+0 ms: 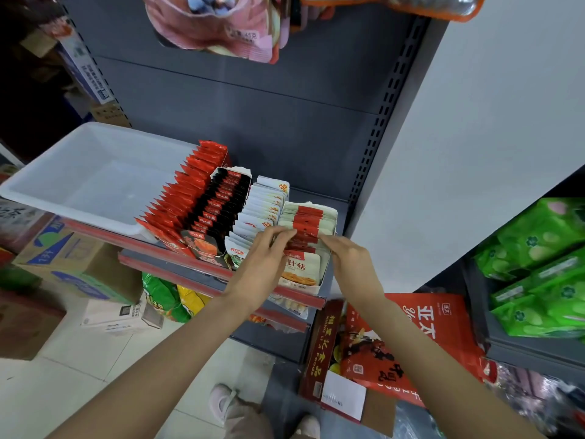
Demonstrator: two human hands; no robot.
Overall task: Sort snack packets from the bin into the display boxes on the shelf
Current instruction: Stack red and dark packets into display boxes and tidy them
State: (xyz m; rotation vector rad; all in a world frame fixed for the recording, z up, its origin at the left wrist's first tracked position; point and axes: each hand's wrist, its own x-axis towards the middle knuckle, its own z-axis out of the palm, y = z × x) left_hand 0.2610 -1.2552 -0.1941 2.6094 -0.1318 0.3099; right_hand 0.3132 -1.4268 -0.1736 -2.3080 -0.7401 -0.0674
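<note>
Both hands met at the center of the frame, on the row of beige packets with a red band (308, 223). The left hand (264, 259) pinched the packet tops with narrow, curled fingers; the right hand (346, 258) pinched the same row from the right side. These packets stood in the rightmost display box (319, 280) on the shelf (202, 267). To the left stood white packets (264, 207), black packets (221, 204) and red packets (186, 191). The white bin (95, 175) sat at the middle left.

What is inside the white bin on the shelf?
The white bin shows only its bare floor. Its near right corner is covered by the red packets, so I cannot tell what lies there.
</note>
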